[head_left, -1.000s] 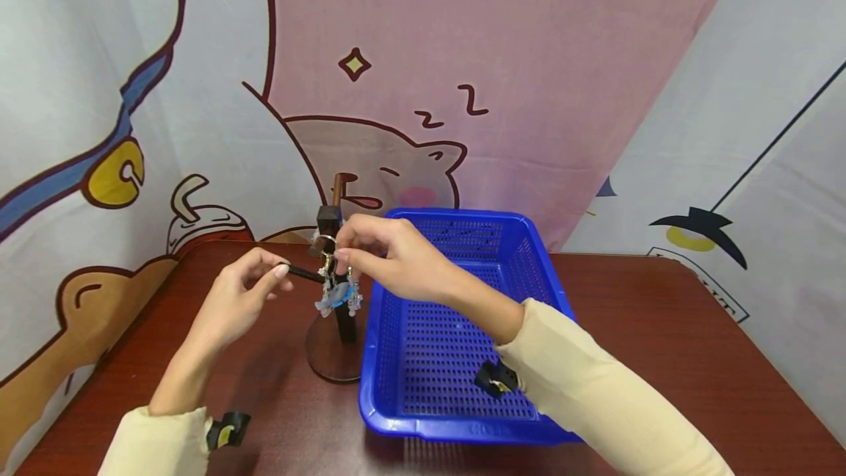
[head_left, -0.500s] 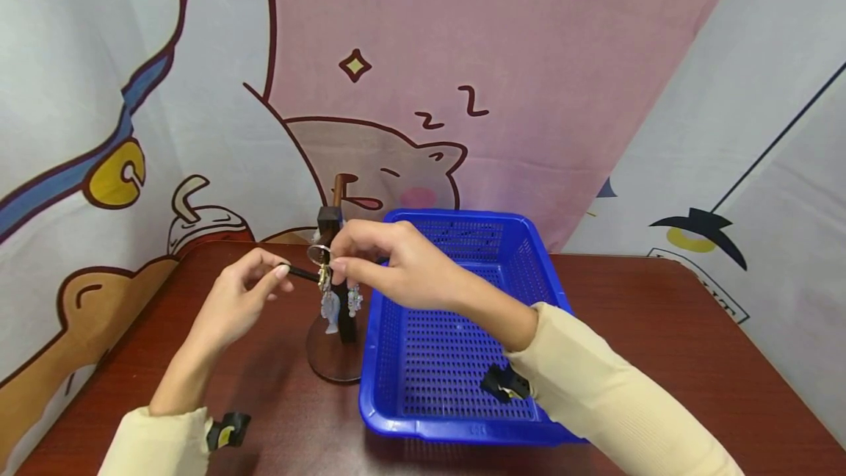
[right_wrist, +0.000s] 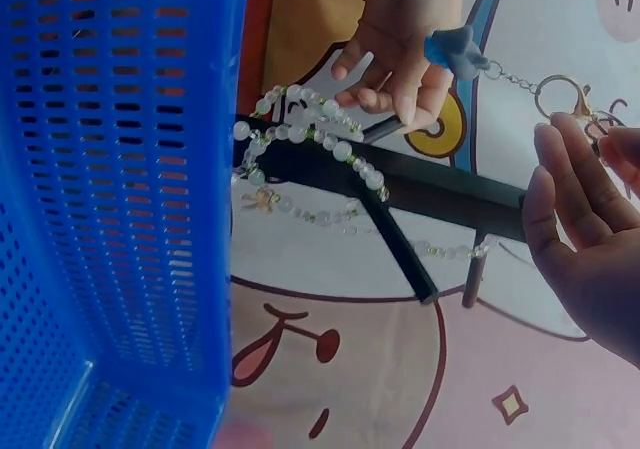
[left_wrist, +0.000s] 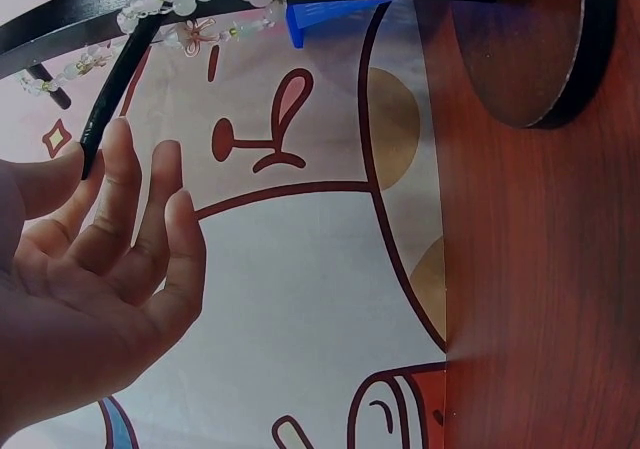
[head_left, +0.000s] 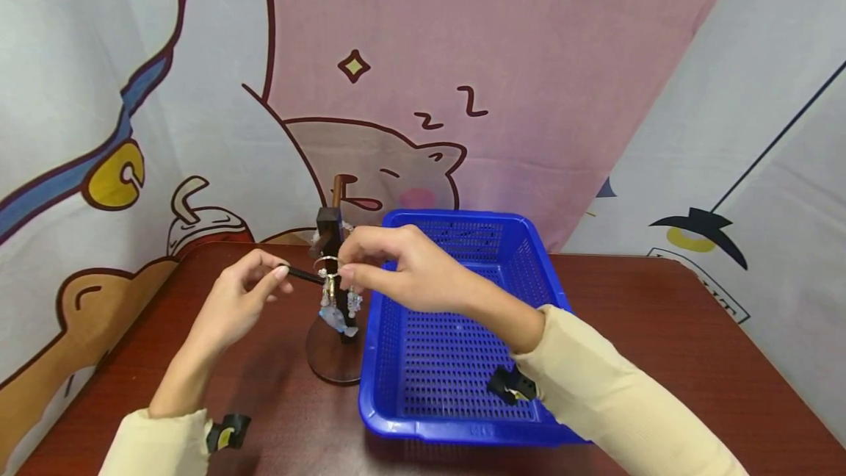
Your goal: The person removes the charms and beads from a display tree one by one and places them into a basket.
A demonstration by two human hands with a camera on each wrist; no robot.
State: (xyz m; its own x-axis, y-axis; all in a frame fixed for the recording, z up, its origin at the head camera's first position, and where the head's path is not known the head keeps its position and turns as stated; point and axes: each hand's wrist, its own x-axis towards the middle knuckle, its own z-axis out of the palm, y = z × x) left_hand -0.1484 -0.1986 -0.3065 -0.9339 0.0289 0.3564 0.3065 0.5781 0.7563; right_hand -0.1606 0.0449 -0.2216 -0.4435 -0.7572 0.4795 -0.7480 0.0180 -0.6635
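Note:
Thumb and fingertips of my left hand (head_left: 241, 296) pinch the outer end of a thin black peg (left_wrist: 118, 89) that sticks out from a dark upright stand (head_left: 328, 219). My right hand (head_left: 410, 270) pinches the metal ring of a keychain (right_wrist: 455, 54), beside the post at about peg height. Its blue-grey charm, shaped like a sea animal, dangles below the ring in the head view. Pale beaded bracelets (right_wrist: 300, 134) hang on the stand's other pegs, partly hidden behind my right hand in the head view.
A blue perforated basket (head_left: 390, 427) stands right of the stand, under my right forearm. The stand's round base (head_left: 324, 358) rests on the reddish-brown table (head_left: 634, 329). A cartoon-printed cloth (head_left: 542, 57) hangs behind the table.
My right hand has come down slightly with the keychain, and the ring is now near the peg. The charm has swung about and hangs lower. My left hand stays on the peg.

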